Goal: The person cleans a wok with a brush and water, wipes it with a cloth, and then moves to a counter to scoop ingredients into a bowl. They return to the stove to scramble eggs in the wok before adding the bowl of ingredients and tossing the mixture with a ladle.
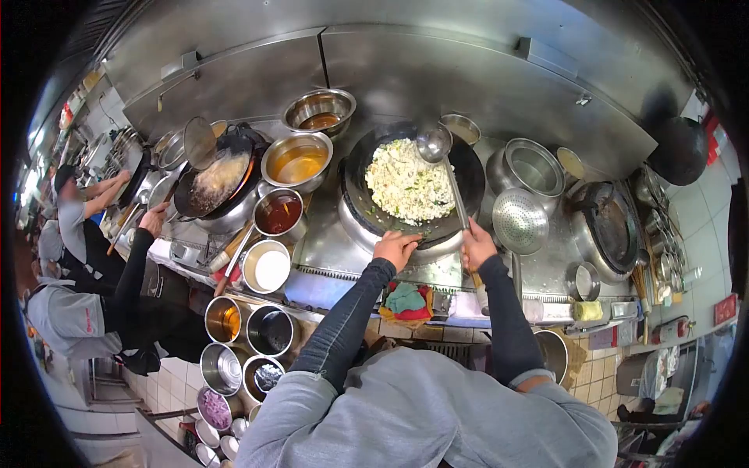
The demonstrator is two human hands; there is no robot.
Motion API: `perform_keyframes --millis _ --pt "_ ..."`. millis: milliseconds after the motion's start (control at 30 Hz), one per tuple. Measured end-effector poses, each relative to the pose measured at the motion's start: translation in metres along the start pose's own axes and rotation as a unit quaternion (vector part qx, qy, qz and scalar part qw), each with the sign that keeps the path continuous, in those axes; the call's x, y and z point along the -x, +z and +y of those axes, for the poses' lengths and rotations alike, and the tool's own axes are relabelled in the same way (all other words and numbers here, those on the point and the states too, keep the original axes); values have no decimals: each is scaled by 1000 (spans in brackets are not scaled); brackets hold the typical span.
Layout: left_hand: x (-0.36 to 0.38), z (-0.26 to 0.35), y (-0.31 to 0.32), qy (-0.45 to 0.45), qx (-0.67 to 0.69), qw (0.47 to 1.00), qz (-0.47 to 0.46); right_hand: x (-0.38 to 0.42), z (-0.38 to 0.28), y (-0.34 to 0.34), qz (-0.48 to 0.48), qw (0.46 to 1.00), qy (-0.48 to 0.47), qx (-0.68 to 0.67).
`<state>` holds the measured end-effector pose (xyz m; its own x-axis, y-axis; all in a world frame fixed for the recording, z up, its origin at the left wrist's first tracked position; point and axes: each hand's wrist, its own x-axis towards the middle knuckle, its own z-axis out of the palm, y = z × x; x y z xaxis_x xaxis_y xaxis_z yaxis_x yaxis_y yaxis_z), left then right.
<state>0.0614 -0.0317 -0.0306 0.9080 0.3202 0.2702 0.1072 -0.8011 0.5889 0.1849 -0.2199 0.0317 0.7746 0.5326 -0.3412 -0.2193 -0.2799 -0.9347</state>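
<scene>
A large dark wok (pixel 468 179) sits on the burner before me, with white and pale yellow food flecked with green (pixel 406 181) spread inside. My left hand (pixel 397 249) is closed at the wok's near rim; whether a cloth or handle lies under the fingers is hidden. In my right hand (pixel 477 246) is the handle of a metal ladle (pixel 434 143), whose bowl rests over the food's upper right edge. Right of the wok lies a perforated strainer (pixel 520 221). Below the wok, folded green and red cloths (pixel 406 299) lie at the counter's edge.
Left of the wok stand pots of yellow liquid (pixel 298 162), red sauce (pixel 278 213) and white contents (pixel 271 270). A co-worker (pixel 78 312) tends another wok (pixel 214 187) at the left, with a second person behind. An unused wok (pixel 607 226) stands right.
</scene>
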Motion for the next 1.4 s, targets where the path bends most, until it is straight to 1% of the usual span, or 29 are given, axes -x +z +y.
perform_keyframes --millis 67,100,200,233,267,300,333,433,500,567,633,667,700,733,767,800,867,900,967,1033,1067,1100,1167,1200,1233,1267,1300,1333,1400 --pt "-1 1 0 3 -2 1000 14 9 10 -12 -67 962 68 -255" --pt "-4 1 0 4 0 1000 16 -5 18 -12 -67 963 67 -253" --pt "-1 3 2 -48 -10 999 -15 -36 46 -13 -23 975 109 -190" --pt "4 5 3 -50 -10 999 -20 -35 45 -16 28 998 24 -59" --pt "4 7 3 -56 -38 998 -18 -37 40 -18 78 992 -66 73" --pt "1 10 0 -61 -67 996 -14 -37 33 -19 127 958 -156 202" --pt "1 10 1 -74 -66 995 -14 -28 20 -21 129 959 -156 199" --pt "2 14 1 -84 -72 994 -3 -23 6 -25 68 979 -75 175" --pt "1 15 0 -105 -73 992 -17 -64 16 -8 139 901 -260 319" --pt "3 15 4 -94 -102 990 21 -83 27 25 63 925 -193 321" --pt "4 13 8 -99 -102 989 28 -65 51 48 71 892 -279 347" --pt "4 15 7 -96 -101 990 27 -45 58 49 67 893 -264 359" --pt "3 17 4 -91 -100 991 26 -21 51 37 31 889 -198 412" --pt "2 18 2 -88 -102 991 19 -6 54 13 -2 868 -185 461" --pt "2 19 -1 -86 -103 991 13 10 42 -14 -48 846 -117 517" --pt "1 19 -3 -74 -114 991 7 16 53 -42 -33 834 -152 529" --pt "0 16 -4 -55 -125 991 -3 36 36 -84 -9 810 -154 565" --pt "-2 11 -3 -13 -146 989 8 31 38 -95 17 819 -176 545" --pt "-6 6 -6 43 -164 985 12 18 19 -69 44 828 -114 548" --pt "-13 4 -10 60 -188 979 -42 -27 48 -26 84 831 -121 537" --pt "-19 4 -12 46 -209 972 -94 -22 42 1 70 838 -100 532" --pt "-18 10 -16 50 -207 972 -95 -13 35 19 54 845 -79 526" --pt "-17 27 -26 29 -146 983 -112 22 42 21 17 875 -139 464" --pt "-12 20 -18 56 -90 992 -69 36 50 4 -10 871 -182 455" --pt "-9 23 -23 76 -77 993 -51 53 48 -18 -38 893 -209 396" --pt "-18 15 -18 102 -54 992 -49 66 48 -34 -32 919 -207 334" --pt "-22 2 -5 126 -30 990 -55 90 37 -39 38 890 -275 363" --pt "-28 -9 8 77 -31 992 -94 132 -5 -33 0 900 -195 391" --pt "-34 -3 13 12 -49 991 -128 176 -29 -38 -14 866 -129 483"
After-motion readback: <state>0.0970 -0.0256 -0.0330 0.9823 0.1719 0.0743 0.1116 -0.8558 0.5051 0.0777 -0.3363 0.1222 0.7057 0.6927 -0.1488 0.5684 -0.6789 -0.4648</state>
